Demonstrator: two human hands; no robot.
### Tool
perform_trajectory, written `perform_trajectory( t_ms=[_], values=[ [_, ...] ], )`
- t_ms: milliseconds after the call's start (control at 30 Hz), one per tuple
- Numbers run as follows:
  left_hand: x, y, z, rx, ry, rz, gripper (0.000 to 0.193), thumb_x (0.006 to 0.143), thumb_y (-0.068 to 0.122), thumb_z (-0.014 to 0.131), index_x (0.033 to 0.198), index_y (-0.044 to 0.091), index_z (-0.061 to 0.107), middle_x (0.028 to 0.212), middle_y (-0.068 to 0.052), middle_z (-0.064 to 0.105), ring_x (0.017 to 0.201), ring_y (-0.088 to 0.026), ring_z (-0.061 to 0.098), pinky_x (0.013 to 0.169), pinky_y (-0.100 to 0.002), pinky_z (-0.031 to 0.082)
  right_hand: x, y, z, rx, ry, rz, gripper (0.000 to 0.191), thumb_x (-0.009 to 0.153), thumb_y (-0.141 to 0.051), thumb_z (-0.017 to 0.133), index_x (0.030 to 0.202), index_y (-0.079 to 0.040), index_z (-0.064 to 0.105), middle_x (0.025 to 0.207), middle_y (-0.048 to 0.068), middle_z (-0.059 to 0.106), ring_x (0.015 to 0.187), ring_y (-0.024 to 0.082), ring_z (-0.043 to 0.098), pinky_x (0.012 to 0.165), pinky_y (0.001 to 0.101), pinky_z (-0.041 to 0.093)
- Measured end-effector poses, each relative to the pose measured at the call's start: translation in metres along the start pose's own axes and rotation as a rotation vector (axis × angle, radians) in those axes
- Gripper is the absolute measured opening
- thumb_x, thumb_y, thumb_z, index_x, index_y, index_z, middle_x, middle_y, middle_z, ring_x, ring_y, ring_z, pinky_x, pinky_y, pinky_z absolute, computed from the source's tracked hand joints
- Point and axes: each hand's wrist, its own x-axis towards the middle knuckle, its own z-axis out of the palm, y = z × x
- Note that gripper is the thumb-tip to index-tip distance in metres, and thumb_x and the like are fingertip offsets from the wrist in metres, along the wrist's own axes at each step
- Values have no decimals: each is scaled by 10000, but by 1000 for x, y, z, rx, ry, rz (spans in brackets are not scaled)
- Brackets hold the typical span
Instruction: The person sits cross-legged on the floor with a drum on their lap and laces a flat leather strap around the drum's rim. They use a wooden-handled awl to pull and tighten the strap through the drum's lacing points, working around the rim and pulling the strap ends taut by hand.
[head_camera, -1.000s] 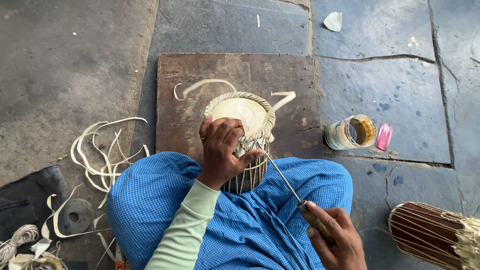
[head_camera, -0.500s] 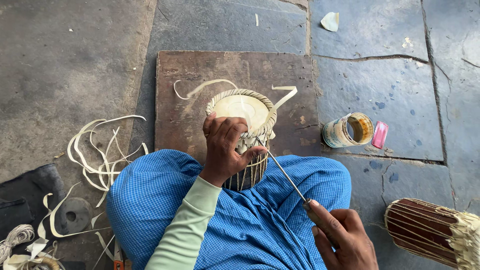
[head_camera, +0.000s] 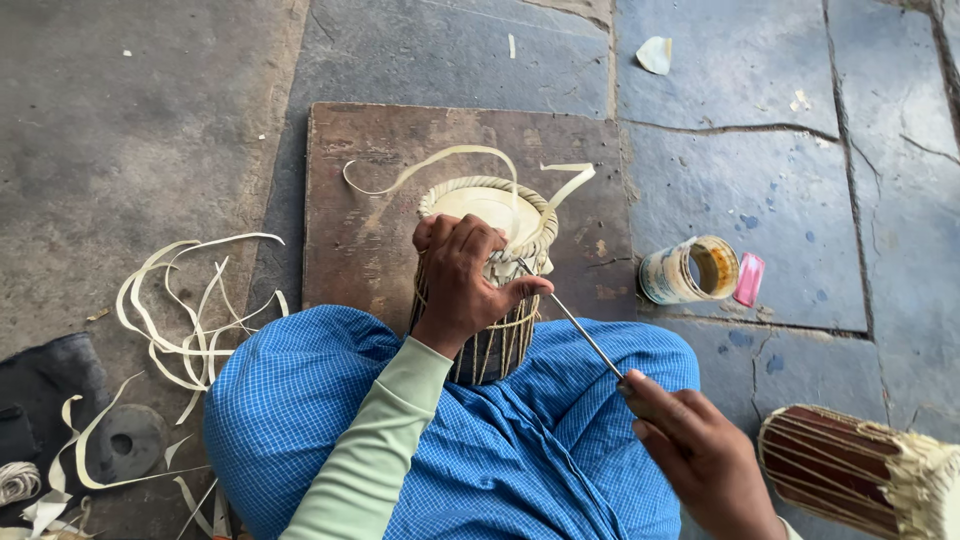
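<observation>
I see the jar (head_camera: 690, 270) lying on its side right of the board (head_camera: 350, 200), mouth open, contents unclear. My left hand (head_camera: 465, 275) is closed over the drum (head_camera: 490, 300) rim, between my knees at the board's near edge. My right hand (head_camera: 700, 450) pinches the needle (head_camera: 570, 320). Bare stone lies beyond.

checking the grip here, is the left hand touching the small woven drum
Touching. The head view shows the left hand wrapped over the rim of the small woven drum, fingers pressed on its lacing, no gap.
</observation>
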Motion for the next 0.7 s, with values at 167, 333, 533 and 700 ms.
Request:
perform_trajectory(
  t_ms=[167, 333, 533, 700],
  values=[
    [2, -13, 4, -30, -2, -36, 724, 740, 850, 664, 869, 140, 613, 871, 17, 588, 922, -224, 545, 996, -452, 349, 24, 9, -7, -85, -61, 92, 572, 873, -133, 734, 1433, -197, 633, 1040, 54, 729, 876, 141, 745, 701, 288, 601],
    [3, -24, 0, -33, 15, -53, 707, 717, 822, 702, 870, 138, 608, 870, 18, 585, 945, -224, 544, 1009, -469, 346, 47, 21, -9, 368, -147, -85, 531, 885, -48, 699, 1407, -60, 602, 1159, 121, 745, 1062, 186, 733, 860, 317, 600],
    [2, -35, -8, -55, 37, -76, 666, 721, 771, 757, 872, 141, 601, 883, 14, 587, 964, -226, 552, 1021, -470, 348, 62, 38, -9, 211, -149, -56, 546, 853, -77, 723, 1390, -71, 627, 1089, 49, 762, 1001, 122, 754, 791, 279, 618],
    [3, -40, -11, -72, 57, -92, 652, 727, 742, 790, 859, 134, 594, 870, -5, 580, 943, -229, 558, 1003, -460, 351, 68, 40, -4, 48, -127, 4, 554, 911, -148, 723, 1454, -149, 616, 1108, 33, 743, 874, 91, 692, 684, 257, 563]
  ],
)
